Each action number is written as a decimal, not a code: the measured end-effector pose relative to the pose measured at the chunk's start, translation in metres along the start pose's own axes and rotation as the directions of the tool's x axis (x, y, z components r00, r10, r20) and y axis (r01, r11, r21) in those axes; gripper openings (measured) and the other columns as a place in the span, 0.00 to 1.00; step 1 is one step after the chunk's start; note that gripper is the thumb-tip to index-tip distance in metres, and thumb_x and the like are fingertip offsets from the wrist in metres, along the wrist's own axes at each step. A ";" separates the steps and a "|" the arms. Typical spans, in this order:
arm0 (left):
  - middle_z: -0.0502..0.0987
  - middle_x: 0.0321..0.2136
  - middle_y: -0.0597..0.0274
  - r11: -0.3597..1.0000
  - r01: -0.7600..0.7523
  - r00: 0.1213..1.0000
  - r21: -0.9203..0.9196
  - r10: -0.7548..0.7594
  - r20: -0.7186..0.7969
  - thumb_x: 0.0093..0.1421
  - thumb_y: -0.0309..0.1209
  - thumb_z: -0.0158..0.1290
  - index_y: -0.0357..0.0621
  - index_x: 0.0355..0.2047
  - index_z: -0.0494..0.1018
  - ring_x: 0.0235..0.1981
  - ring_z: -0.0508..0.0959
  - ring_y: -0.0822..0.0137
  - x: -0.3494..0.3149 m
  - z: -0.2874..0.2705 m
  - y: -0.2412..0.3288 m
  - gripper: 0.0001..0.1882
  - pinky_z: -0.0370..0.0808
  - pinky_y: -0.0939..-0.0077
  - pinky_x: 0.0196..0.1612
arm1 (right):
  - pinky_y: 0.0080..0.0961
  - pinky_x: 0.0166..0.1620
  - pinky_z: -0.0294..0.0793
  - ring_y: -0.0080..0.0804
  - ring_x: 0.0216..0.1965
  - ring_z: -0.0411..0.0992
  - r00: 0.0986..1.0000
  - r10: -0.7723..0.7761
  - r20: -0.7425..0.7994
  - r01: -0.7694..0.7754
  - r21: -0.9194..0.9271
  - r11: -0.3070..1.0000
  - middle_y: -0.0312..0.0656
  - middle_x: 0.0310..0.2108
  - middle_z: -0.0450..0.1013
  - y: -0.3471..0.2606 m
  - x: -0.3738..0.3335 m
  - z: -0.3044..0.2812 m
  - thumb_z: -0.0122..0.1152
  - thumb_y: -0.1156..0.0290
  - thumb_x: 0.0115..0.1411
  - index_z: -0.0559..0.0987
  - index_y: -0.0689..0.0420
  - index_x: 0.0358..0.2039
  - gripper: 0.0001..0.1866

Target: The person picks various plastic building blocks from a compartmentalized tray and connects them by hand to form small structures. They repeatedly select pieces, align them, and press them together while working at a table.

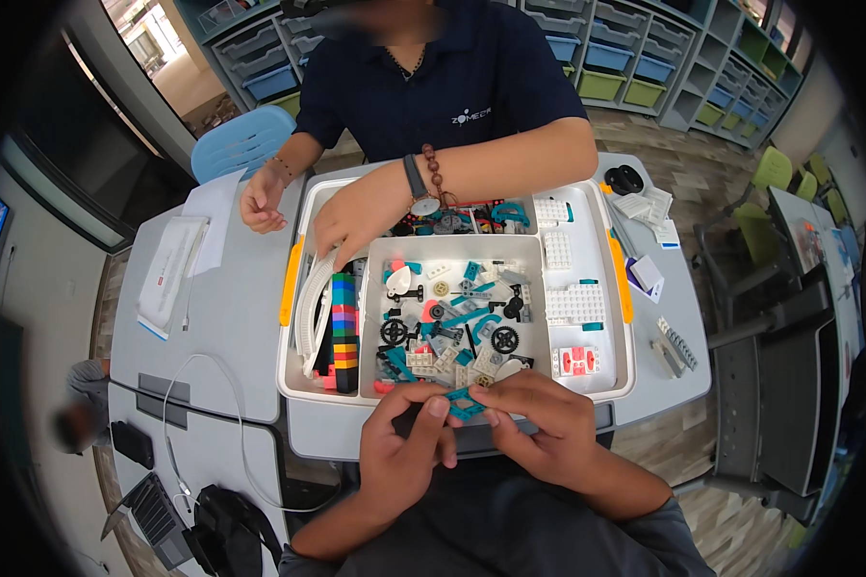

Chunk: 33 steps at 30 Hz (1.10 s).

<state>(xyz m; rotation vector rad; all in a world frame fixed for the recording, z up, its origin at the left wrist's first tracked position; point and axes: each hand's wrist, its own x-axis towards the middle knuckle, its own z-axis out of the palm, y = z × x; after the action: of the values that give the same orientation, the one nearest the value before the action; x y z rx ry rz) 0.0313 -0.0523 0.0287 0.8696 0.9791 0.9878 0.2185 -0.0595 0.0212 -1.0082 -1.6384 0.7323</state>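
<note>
Both of my hands are close together at the near edge of a white sorting tray (409, 241). My left hand (404, 444) pinches one end of a teal frame-shaped building-brick piece (466, 405). At its other end, the thumb and fingers of my right hand (547, 423) grip the same piece. By my right fingertips shows a small tan round part (485, 382); whether I hold it or it lies in the tray behind, I cannot tell. Just beyond are loose teal, white, grey and coral parts, with black gear wheels (504, 339) among them.
Across the table a person in a dark shirt (443, 77) reaches a hand (364, 216) into the tray's left side, above white curved pieces (314, 308) and a multicoloured brick stack (344, 332). White bricks (575, 306) fill the right side. A white cable (245, 447) loops at left.
</note>
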 end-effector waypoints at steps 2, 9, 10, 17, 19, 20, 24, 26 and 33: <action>0.76 0.31 0.55 1.000 -0.002 1.000 -0.023 0.002 0.010 0.71 0.31 0.50 0.35 0.47 0.71 0.19 0.75 0.73 -0.001 -0.001 -0.001 0.11 0.67 0.83 0.20 | 0.24 0.36 0.76 0.33 0.34 0.77 1.000 0.004 0.005 -0.004 0.000 1.000 0.48 0.35 0.79 -0.002 -0.001 0.000 0.63 0.88 0.53 0.82 0.64 0.47 0.19; 0.76 0.32 0.56 0.994 -0.029 0.999 -0.108 0.033 0.034 0.72 0.33 0.48 0.38 0.47 0.70 0.19 0.76 0.72 0.001 -0.002 -0.003 0.11 0.64 0.84 0.17 | 0.26 0.37 0.76 0.35 0.34 0.77 0.997 -0.071 -0.008 0.070 -0.058 0.996 0.48 0.35 0.78 -0.007 0.003 0.002 0.63 0.86 0.52 0.82 0.64 0.45 0.18; 0.75 0.33 0.56 0.993 -0.033 0.999 -0.112 0.037 0.035 0.72 0.33 0.47 0.38 0.47 0.70 0.19 0.76 0.72 0.000 -0.001 -0.003 0.11 0.64 0.84 0.17 | 0.26 0.38 0.76 0.35 0.34 0.77 0.997 -0.076 -0.006 0.075 -0.068 0.995 0.48 0.35 0.78 -0.008 0.003 0.002 0.63 0.86 0.52 0.82 0.64 0.45 0.17; 0.76 0.33 0.54 0.992 -0.052 0.997 -0.116 0.058 0.048 0.73 0.33 0.46 0.37 0.45 0.70 0.19 0.77 0.71 -0.001 -0.001 -0.001 0.10 0.63 0.83 0.16 | 0.28 0.37 0.77 0.38 0.35 0.77 0.989 -0.151 0.004 0.150 -0.151 0.977 0.47 0.36 0.77 -0.009 0.005 0.002 0.67 0.82 0.51 0.81 0.63 0.44 0.17; 0.77 0.33 0.54 0.991 -0.050 0.996 -0.126 0.058 0.066 0.73 0.33 0.46 0.37 0.44 0.69 0.19 0.77 0.71 0.000 -0.002 -0.001 0.10 0.63 0.83 0.15 | 0.29 0.37 0.77 0.38 0.35 0.77 0.988 -0.154 0.009 0.153 -0.180 0.972 0.46 0.36 0.77 -0.010 0.007 0.000 0.70 0.81 0.50 0.81 0.63 0.44 0.18; 0.77 0.33 0.54 0.990 -0.046 0.995 -0.131 0.057 0.078 0.72 0.33 0.47 0.37 0.44 0.69 0.19 0.77 0.72 0.001 -0.002 -0.002 0.10 0.63 0.83 0.15 | 0.29 0.37 0.77 0.39 0.35 0.77 0.987 -0.163 0.018 0.163 -0.192 0.968 0.45 0.37 0.78 -0.010 0.008 -0.001 0.71 0.80 0.50 0.81 0.62 0.44 0.19; 0.77 0.33 0.54 0.995 -0.033 0.998 -0.090 0.038 0.049 0.72 0.32 0.48 0.37 0.43 0.70 0.19 0.76 0.72 0.000 -0.003 -0.005 0.10 0.63 0.83 0.16 | 0.32 0.38 0.76 0.41 0.36 0.75 0.983 -0.172 0.063 0.182 -0.231 0.956 0.44 0.37 0.76 -0.005 0.010 -0.006 0.71 0.77 0.51 0.80 0.59 0.46 0.20; 0.77 0.33 0.55 1.000 -0.005 0.996 -0.030 0.008 0.084 0.71 0.32 0.50 0.36 0.43 0.70 0.19 0.75 0.73 0.003 0.003 -0.006 0.09 0.64 0.83 0.17 | 0.33 0.39 0.75 0.42 0.36 0.74 0.987 -0.149 0.061 0.160 -0.245 0.956 0.43 0.36 0.75 -0.005 0.005 -0.014 0.70 0.75 0.52 0.80 0.58 0.46 0.19; 0.75 0.28 0.50 1.000 -0.018 0.982 -0.015 0.021 0.188 0.69 0.30 0.50 0.31 0.40 0.69 0.17 0.71 0.72 -0.003 0.006 -0.013 0.10 0.67 0.82 0.18 | 0.29 0.39 0.74 0.36 0.36 0.75 0.986 0.014 -0.166 -0.053 -0.238 0.970 0.43 0.34 0.76 0.004 -0.019 -0.073 0.68 0.74 0.57 0.80 0.60 0.40 0.10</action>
<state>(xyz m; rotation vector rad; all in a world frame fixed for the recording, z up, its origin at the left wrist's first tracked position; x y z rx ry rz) 0.0393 -0.0597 0.0196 0.9454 0.8035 0.9096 0.2920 -0.0758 0.0294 -1.2387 -1.5954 0.4648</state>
